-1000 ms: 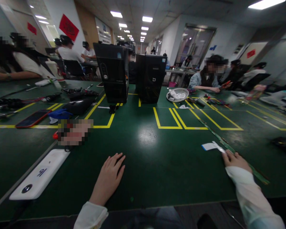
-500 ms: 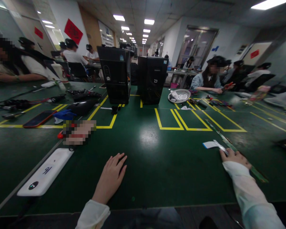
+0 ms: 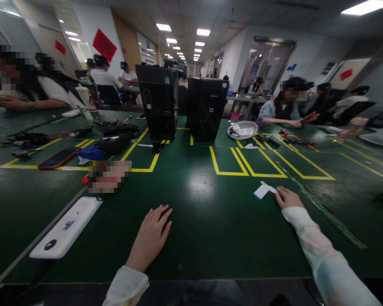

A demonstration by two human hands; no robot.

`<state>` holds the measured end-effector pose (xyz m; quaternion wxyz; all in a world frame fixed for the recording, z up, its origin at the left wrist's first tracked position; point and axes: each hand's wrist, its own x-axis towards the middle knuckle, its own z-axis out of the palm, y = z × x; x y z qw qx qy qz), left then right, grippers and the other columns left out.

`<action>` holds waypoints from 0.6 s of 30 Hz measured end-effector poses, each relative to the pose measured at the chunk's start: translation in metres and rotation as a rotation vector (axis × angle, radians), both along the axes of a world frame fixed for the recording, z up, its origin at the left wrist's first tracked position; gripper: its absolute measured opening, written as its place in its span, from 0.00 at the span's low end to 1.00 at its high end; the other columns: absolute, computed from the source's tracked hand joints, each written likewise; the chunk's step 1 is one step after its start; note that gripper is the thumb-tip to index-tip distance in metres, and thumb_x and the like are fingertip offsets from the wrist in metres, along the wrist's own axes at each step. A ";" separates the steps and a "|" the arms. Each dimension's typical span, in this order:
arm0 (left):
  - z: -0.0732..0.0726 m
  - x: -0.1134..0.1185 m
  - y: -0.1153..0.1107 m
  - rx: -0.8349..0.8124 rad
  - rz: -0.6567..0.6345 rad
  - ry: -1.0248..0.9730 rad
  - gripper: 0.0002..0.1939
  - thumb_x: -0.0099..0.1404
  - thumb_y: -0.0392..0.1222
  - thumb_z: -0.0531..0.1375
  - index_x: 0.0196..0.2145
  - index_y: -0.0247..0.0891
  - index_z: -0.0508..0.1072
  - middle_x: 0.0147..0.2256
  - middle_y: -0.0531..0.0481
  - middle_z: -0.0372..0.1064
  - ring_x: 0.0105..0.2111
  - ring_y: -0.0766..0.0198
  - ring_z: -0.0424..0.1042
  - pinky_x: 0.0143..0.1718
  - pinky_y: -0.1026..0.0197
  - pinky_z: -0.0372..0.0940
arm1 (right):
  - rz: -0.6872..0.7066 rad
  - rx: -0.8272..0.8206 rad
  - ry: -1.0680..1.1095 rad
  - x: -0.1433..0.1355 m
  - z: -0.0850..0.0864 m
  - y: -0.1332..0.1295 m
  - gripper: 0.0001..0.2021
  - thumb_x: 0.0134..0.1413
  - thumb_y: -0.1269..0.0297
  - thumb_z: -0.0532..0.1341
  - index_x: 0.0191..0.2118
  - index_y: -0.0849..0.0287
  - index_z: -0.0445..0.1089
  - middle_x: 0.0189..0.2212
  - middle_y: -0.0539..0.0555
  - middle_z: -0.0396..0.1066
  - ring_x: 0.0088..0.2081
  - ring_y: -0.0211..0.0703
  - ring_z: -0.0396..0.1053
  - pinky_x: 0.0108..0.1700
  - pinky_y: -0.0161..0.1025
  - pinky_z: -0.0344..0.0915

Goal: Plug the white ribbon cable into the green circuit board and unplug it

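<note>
My left hand (image 3: 151, 233) lies palm down on the green tabletop (image 3: 207, 238), fingers stretched out and holding nothing. Over to the right, my right hand (image 3: 289, 198) has its fingertips closed on one end of a white flat ribbon cable (image 3: 268, 187). The cable's wider, blue-edged end points left, on or just above the table. To the right of that hand, a long narrow green circuit-board strip (image 3: 333, 219) lies slanted on the table, apart from the fingers. Nearest to my left hand on its left is a white power bank (image 3: 67, 229) with handwriting on it.
Two black computer towers (image 3: 158, 102) stand at the back centre. A white basket (image 3: 242, 130) with small parts sits to their right, beyond yellow tape outlines (image 3: 231, 174). At left lie a phone (image 3: 59, 157), a blue item (image 3: 92, 154) and cables. Co-workers sit on both sides.
My right hand has moved left, off the green strip, bringing the ribbon cable along, and the cable has turned. My left hand stays put. The view has shifted slightly.
</note>
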<state>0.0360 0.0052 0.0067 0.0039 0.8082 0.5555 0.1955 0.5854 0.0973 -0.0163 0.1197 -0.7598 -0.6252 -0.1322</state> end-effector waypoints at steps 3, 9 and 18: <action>0.001 0.001 -0.001 -0.001 0.003 0.002 0.21 0.70 0.44 0.48 0.57 0.40 0.66 0.57 0.44 0.64 0.59 0.54 0.62 0.60 0.43 0.56 | 0.141 0.055 0.026 -0.042 0.003 0.025 0.20 0.56 0.63 0.51 0.47 0.67 0.73 0.47 0.66 0.72 0.49 0.55 0.68 0.51 0.52 0.65; 0.001 0.001 -0.002 0.006 0.023 0.001 0.20 0.70 0.43 0.48 0.56 0.41 0.67 0.56 0.46 0.65 0.58 0.55 0.62 0.60 0.45 0.56 | 0.422 0.036 0.043 -0.144 0.000 0.057 0.20 0.59 0.63 0.52 0.51 0.65 0.72 0.50 0.63 0.70 0.51 0.53 0.66 0.55 0.49 0.63; 0.001 -0.003 -0.001 0.075 0.268 0.001 0.19 0.69 0.42 0.48 0.52 0.35 0.71 0.53 0.40 0.68 0.55 0.51 0.65 0.57 0.45 0.60 | 0.955 0.027 0.175 -0.274 0.000 0.009 0.19 0.59 0.64 0.54 0.55 0.61 0.66 0.53 0.62 0.66 0.53 0.51 0.62 0.54 0.52 0.63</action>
